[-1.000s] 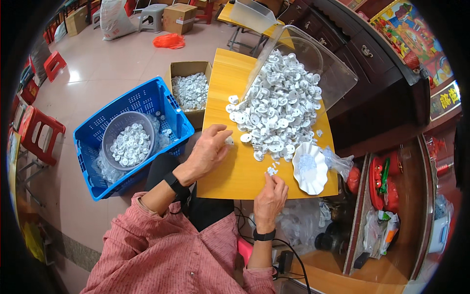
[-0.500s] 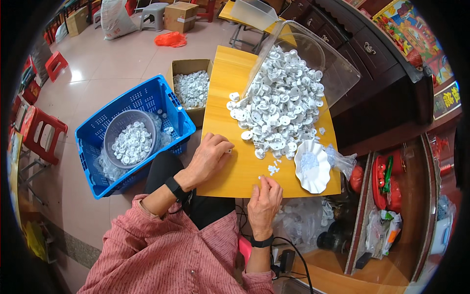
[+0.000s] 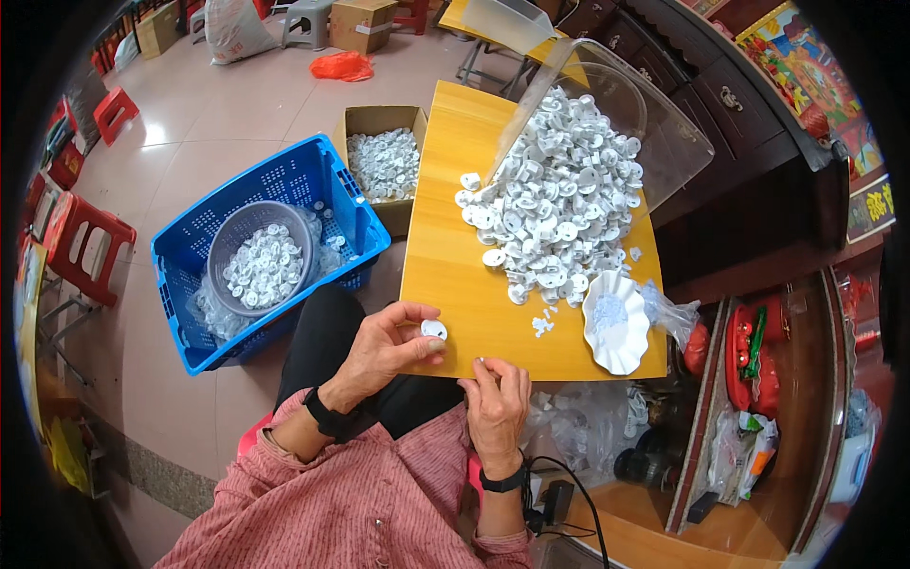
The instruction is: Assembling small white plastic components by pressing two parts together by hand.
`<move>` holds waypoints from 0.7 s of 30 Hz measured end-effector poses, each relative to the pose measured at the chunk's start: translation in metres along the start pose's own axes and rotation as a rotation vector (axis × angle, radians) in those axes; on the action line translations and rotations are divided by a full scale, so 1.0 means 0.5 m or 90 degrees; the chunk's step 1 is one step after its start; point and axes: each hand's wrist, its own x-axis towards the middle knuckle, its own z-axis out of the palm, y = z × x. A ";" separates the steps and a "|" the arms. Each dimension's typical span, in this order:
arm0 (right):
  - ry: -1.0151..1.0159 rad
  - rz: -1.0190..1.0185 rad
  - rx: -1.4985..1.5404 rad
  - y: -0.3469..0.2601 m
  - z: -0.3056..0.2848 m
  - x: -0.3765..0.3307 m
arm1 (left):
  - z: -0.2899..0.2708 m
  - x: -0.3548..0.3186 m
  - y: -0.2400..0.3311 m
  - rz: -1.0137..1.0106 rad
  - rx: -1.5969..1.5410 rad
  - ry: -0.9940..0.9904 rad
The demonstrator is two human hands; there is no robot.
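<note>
Above the near left corner of the yellow board, my left hand grips a round white plastic piece between thumb and fingers, its disc face showing. My right hand is at the board's near edge, thumb and forefinger pinched on a tiny white piece. A large heap of similar white plastic pieces spills from a tilted clear bin across the board. A few tiny white bits lie nearer me, beside a scalloped white dish holding small translucent bits.
On my left a blue crate holds a grey bowl full of white pieces. Behind it stands a cardboard box with more of them. Dark drawers and an open shelf flank the board's right side.
My left hand has lifted the round white piece off the board and brought it toward me. My right hand has moved left and nearer with its tiny piece.
</note>
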 end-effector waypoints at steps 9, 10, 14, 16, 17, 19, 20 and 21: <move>0.072 -0.021 0.059 -0.020 0.014 -0.011 | -0.010 -0.021 -0.014 -0.013 -0.084 -0.028; 0.094 0.016 0.093 -0.023 0.013 -0.010 | -0.010 -0.022 -0.016 0.000 -0.071 -0.031; 0.104 0.283 0.404 -0.045 0.012 -0.014 | -0.012 -0.022 -0.023 0.028 -0.051 -0.058; 0.083 0.342 0.528 -0.068 -0.005 0.001 | -0.014 -0.023 -0.029 0.025 -0.064 -0.066; 0.087 0.384 0.614 -0.079 -0.010 0.013 | -0.015 -0.024 -0.031 0.023 -0.078 -0.076; 0.090 0.427 0.699 -0.087 -0.008 0.026 | -0.009 -0.026 -0.026 0.018 -0.079 -0.072; 0.085 0.427 0.741 -0.088 -0.005 0.029 | -0.007 -0.027 -0.024 0.015 -0.080 -0.068; 0.078 0.427 0.784 -0.090 -0.002 0.031 | -0.008 -0.027 -0.024 0.014 -0.080 -0.067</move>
